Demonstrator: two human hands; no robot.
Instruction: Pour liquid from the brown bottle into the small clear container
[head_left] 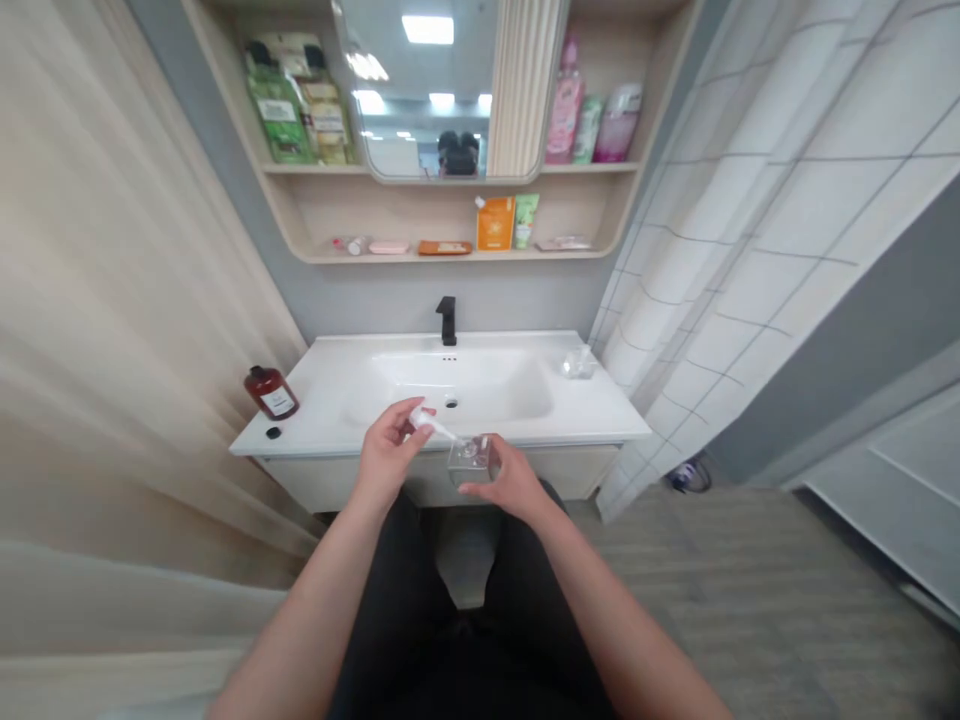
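Note:
My left hand (390,445) pinches a white pump top (424,416) between thumb and fingers. From it a thin pale tube slants down to the right, and its lower end meets the mouth of a clear, square-sided bottle (469,462). Whether the tube's end is inside the neck is hard to tell. My right hand (514,474) is wrapped around the bottle's right side, holding it tilted in front of the sink's front edge. Any liquid in the bottle cannot be made out.
Beyond my hands is a white washbasin (480,385) with a black faucet (448,320). A brown bottle (271,393) and a black cap (274,433) lie left; a clear item (577,363) stands right. Above, a mirrored shelf (330,258) holds several toiletries. Curtains (675,270) flank the basin.

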